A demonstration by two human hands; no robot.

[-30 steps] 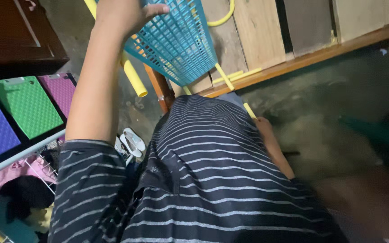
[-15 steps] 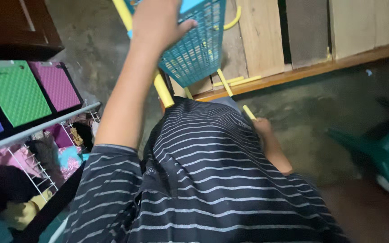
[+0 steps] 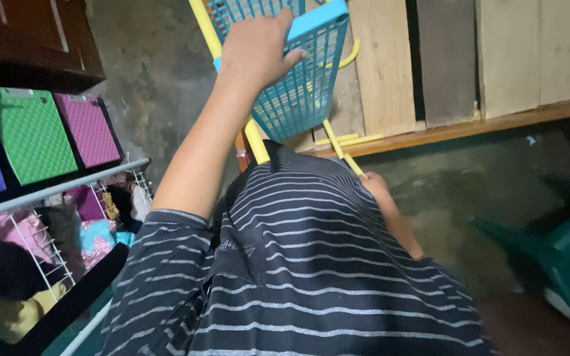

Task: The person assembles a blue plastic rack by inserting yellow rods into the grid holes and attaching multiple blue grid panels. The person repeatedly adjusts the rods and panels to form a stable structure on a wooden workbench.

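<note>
Left hand (image 3: 256, 49) grip closed over blue basket (image 3: 298, 79) rim; right hand (image 3: 372, 184) clasps yellow rod (image 3: 353, 165), fingers hidden behind striped shirt (image 3: 298, 264).

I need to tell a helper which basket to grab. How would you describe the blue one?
Look above the striped shirt, toward the wooden boards. The blue basket hangs on yellow tubes under the left hand; its open plastic grid is the only blue piece there.

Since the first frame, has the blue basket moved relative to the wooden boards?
Yes. The blue basket has swung more upright, its lower end now nearer the wooden boards; the left hand holds it.
</note>
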